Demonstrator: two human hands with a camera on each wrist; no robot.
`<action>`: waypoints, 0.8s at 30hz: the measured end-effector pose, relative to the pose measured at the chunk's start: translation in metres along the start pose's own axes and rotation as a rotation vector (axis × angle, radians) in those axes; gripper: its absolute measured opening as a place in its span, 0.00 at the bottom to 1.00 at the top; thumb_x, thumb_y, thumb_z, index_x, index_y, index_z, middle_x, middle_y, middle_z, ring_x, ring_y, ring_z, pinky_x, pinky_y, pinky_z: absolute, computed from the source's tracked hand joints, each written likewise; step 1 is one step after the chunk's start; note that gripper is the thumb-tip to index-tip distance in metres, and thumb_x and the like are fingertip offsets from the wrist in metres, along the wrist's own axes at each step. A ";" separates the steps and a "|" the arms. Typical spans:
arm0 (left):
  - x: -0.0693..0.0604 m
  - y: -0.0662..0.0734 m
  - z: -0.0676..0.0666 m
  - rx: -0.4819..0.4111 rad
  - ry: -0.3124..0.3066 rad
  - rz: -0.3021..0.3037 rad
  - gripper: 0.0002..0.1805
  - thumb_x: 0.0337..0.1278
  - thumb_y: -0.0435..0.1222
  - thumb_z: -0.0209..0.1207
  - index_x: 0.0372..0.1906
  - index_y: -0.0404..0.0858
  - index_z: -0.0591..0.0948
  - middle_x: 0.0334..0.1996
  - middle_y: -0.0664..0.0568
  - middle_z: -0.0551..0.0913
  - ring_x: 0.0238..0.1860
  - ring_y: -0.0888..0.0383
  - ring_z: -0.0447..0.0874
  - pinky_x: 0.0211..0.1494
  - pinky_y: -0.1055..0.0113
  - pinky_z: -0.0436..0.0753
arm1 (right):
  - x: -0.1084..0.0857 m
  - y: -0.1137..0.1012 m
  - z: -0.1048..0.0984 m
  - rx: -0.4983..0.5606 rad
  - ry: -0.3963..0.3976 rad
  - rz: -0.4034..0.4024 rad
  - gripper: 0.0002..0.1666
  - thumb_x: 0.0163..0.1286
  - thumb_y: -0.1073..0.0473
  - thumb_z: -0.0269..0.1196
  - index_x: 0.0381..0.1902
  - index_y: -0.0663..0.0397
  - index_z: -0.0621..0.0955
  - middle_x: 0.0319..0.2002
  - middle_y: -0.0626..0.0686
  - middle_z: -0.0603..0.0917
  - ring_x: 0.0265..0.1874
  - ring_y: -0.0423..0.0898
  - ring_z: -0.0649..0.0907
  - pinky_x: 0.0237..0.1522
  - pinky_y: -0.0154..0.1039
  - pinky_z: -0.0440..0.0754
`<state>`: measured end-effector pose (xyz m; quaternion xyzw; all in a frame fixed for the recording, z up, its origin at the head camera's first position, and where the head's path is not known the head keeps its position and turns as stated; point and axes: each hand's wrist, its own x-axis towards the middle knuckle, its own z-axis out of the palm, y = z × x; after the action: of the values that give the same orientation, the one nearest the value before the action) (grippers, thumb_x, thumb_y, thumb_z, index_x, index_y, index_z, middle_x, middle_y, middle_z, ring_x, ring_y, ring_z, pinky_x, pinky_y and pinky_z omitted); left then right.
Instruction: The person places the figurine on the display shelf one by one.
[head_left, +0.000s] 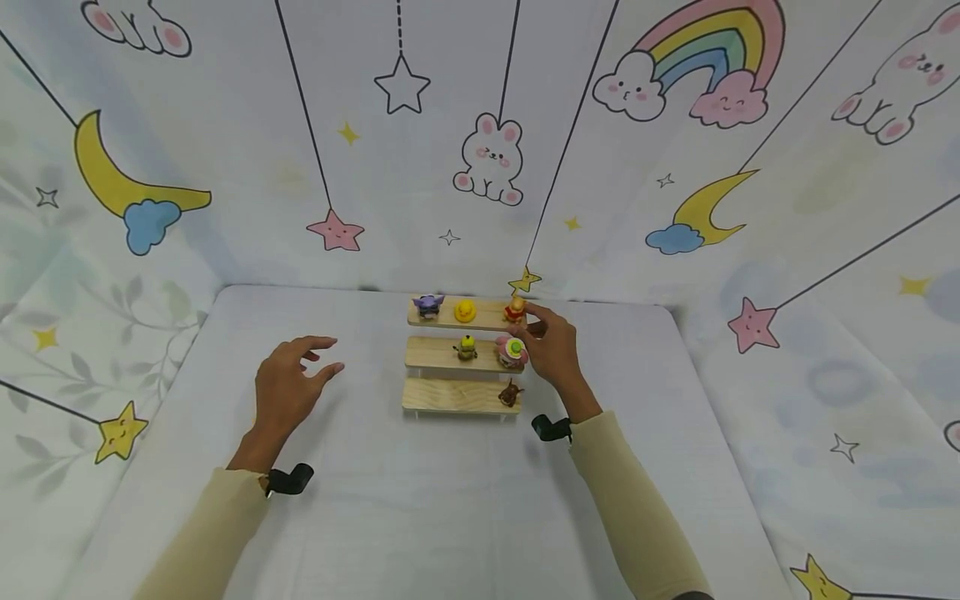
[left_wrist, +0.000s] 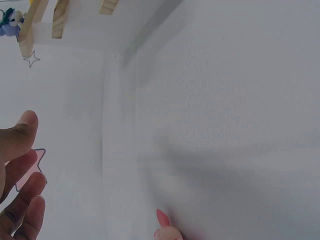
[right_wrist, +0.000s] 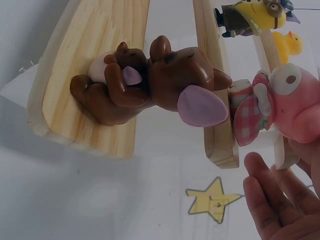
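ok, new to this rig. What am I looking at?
No robot: a person's bare left hand and right hand, with a black camera on each wrist. The wide picture looks down from the head; the other two come from the wrists.

On the white table stands a three-tier wooden shelf. Top: purple figurine, yellow duck, Pooh figurine. Middle: Minion figurine, pink gingham figurine. Bottom: kangaroo figurine.

The left hand holds nothing. The right hand is at the Pooh figurine; whether it grips is unclear.

Over my head feed, I see a plain beige left sleeve (head_left: 213,533) toward eight o'clock and a matching right sleeve (head_left: 637,508) toward five. Near each cuff sits a black, elbow-shaped gadget: left gadget (head_left: 291,479), right gadget (head_left: 551,427).
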<state>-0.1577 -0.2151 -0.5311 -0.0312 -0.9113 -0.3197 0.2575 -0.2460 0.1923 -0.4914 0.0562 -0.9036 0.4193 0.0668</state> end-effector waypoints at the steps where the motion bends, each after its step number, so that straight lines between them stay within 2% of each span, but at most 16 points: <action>1: 0.000 -0.003 -0.002 0.009 0.000 -0.006 0.26 0.47 0.32 0.82 0.55 0.40 0.89 0.46 0.43 0.92 0.41 0.44 0.88 0.38 0.54 0.80 | 0.000 0.000 0.000 -0.001 -0.001 0.002 0.32 0.72 0.51 0.73 0.71 0.52 0.80 0.54 0.62 0.89 0.49 0.57 0.90 0.51 0.56 0.89; 7: -0.003 -0.018 -0.012 0.028 -0.009 -0.046 0.27 0.48 0.32 0.82 0.56 0.40 0.89 0.43 0.40 0.91 0.42 0.43 0.85 0.42 0.53 0.75 | 0.000 0.000 0.001 -0.006 -0.003 0.005 0.33 0.72 0.50 0.73 0.71 0.51 0.80 0.55 0.61 0.89 0.49 0.57 0.90 0.52 0.55 0.89; 16: -0.007 -0.037 -0.023 0.011 -0.027 -0.101 0.26 0.50 0.29 0.80 0.57 0.38 0.88 0.43 0.35 0.89 0.46 0.36 0.84 0.51 0.38 0.76 | 0.000 -0.001 0.000 -0.024 -0.004 0.012 0.32 0.73 0.50 0.72 0.72 0.51 0.80 0.55 0.61 0.89 0.49 0.57 0.90 0.51 0.55 0.89; 24: -0.014 -0.056 -0.029 0.020 -0.045 -0.163 0.24 0.51 0.28 0.79 0.56 0.37 0.89 0.45 0.34 0.88 0.46 0.37 0.81 0.46 0.52 0.69 | 0.000 -0.001 0.000 -0.022 -0.001 0.011 0.32 0.73 0.50 0.72 0.71 0.51 0.80 0.55 0.61 0.89 0.49 0.57 0.90 0.52 0.55 0.89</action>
<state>-0.1449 -0.2749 -0.5505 0.0385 -0.9195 -0.3300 0.2101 -0.2454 0.1915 -0.4904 0.0509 -0.9085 0.4098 0.0646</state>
